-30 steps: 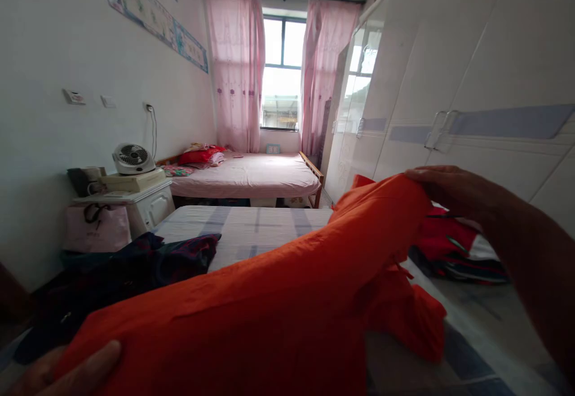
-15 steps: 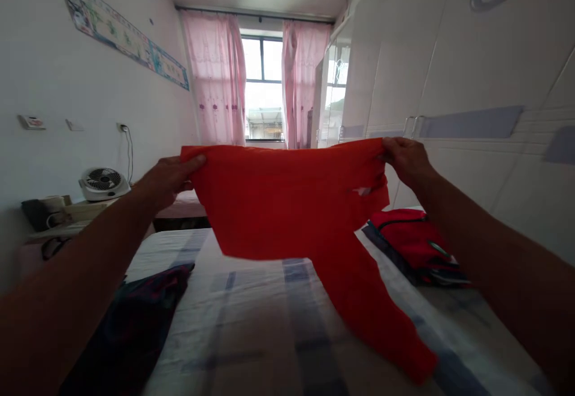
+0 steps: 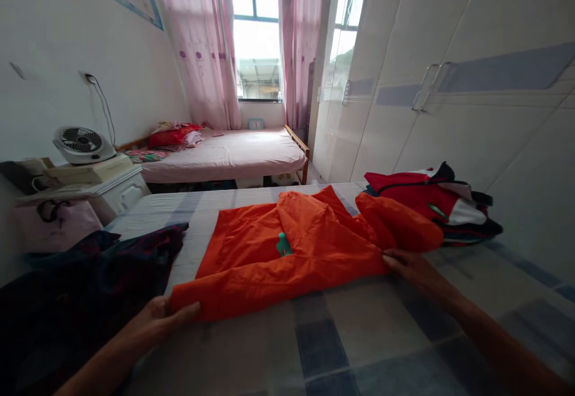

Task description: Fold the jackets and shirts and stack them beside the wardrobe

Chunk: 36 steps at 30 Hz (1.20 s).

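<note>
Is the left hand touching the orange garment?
Touching. In the head view, the left hand grips the near left corner of the orange garment, thumb on top.

On the nearer bed (image 3: 260,354), a garment (image 3: 314,243) lies left of a clothes stack (image 3: 438,198).

left hand (image 3: 164,314) pinching, right hand (image 3: 409,269) pinching, bare forearms (image 3: 485,327) stretched forward, hands well apart

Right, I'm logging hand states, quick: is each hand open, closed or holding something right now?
Left hand: closed, holding the near left corner of the orange long-sleeved top.
Right hand: closed, pinching its near edge at the right.
</note>
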### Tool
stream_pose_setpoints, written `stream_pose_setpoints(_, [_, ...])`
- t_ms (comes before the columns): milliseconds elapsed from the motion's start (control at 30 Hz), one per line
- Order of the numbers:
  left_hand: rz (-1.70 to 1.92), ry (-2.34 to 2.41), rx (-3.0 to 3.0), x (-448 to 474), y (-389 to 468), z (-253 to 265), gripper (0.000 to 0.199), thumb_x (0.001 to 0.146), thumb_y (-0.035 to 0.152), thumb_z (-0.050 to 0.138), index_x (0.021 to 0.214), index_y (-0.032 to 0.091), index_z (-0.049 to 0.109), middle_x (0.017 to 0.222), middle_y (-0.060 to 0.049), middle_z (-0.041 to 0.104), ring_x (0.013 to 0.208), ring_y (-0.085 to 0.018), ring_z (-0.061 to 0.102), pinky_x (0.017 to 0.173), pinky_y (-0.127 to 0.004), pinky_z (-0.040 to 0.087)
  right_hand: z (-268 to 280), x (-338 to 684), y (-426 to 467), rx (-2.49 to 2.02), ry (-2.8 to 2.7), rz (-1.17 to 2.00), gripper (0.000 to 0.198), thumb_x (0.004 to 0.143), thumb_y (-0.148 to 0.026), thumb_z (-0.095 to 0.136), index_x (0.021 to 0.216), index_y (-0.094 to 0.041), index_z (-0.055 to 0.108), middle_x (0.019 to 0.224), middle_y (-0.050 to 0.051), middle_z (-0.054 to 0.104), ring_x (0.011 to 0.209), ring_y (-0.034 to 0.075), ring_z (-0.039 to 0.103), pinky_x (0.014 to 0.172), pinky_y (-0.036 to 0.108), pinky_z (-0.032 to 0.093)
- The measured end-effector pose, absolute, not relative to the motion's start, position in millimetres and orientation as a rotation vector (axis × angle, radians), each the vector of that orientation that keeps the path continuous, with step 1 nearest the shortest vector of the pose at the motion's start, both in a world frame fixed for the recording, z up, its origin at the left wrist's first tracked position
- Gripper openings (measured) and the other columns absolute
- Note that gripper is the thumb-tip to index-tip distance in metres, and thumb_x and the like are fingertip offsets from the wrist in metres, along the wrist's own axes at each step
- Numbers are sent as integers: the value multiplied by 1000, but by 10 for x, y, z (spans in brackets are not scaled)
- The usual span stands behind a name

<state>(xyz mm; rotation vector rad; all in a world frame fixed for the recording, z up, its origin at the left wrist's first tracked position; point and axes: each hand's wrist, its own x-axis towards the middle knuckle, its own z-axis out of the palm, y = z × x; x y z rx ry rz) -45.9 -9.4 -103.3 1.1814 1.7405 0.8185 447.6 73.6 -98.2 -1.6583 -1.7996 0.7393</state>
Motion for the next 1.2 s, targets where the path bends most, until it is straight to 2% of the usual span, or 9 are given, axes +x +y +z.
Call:
stream_pose_setpoints(100, [862,1799,1144,-320,-75,-941,41,62,59,66,71,19,70,38,4,47,40,-14,47,41,-23,39,-998,4383,712,-1731,-1757,746,41,76,-55,55,89,-20,71,97,3,71,92,25,63,79,30,46])
stream_pose_setpoints(233, [1036,1678,1221,-261,4,-831,43,67,60,64,80,19,70,67,-1,67,71,-21,63,63,-26,51,-884,4259,674,-1746,-1689,594,43,77,-56,50,84,-19,70,87,3,72,85,25,64,73,30,46])
stream_pose_setpoints(333, [1070,1756,1437,-347,47,-859,46,75,59,56,94,19,68,75,-1,69,75,-21,63,63,-25,50,-924,4283,592,-1778,-1607,434,42,77,-55,49,81,-19,69,82,2,71,79,24,64,67,29,47])
stream_pose_setpoints(467, [918,1905,1693,-433,127,-924,44,80,57,49,94,21,69,83,-2,70,82,-22,64,70,-24,48,-1068,4381,483,-1803,-1698,484,36,75,-51,52,83,-21,69,82,2,72,79,24,66,68,30,48])
stream_pose_setpoints(600, [932,1899,1781,-376,226,-955,49,86,56,37,100,18,64,84,-3,70,79,-21,63,69,-24,47,-1126,4404,419,-1870,-1618,276,38,79,-52,47,88,-21,67,82,4,72,77,23,66,67,31,48])
stream_pose_setpoints(800, [264,2299,1911,-242,234,-1070,41,88,48,34,104,20,59,87,-11,71,81,-30,68,69,-33,47,-1114,4296,388,-1931,-1922,-38,32,85,-43,42,91,-21,65,79,6,70,70,24,66,60,33,47])
stream_pose_setpoints(933, [104,2377,1912,-204,149,-1093,45,91,45,30,126,22,47,91,-11,72,84,-30,68,70,-35,48,-940,4026,375,-1460,-1989,-394,26,88,-32,42,100,-19,61,99,9,66,95,24,61,84,36,46])
stream_pose_setpoints(1000, [61,2410,1899,-181,117,-1092,48,92,45,29,131,22,43,92,-11,72,85,-30,68,71,-35,48,-918,3859,430,-1329,-2086,-305,22,89,-29,42,99,-21,60,100,7,65,97,21,60,88,34,44])
stream_pose_setpoints(1200, [-23,2449,1952,-195,199,-964,46,90,46,32,124,23,52,114,-10,67,95,-29,66,74,-36,48,-1299,3639,725,-1598,-2177,158,17,89,-27,39,82,-22,53,77,2,63,67,17,62,61,28,44])
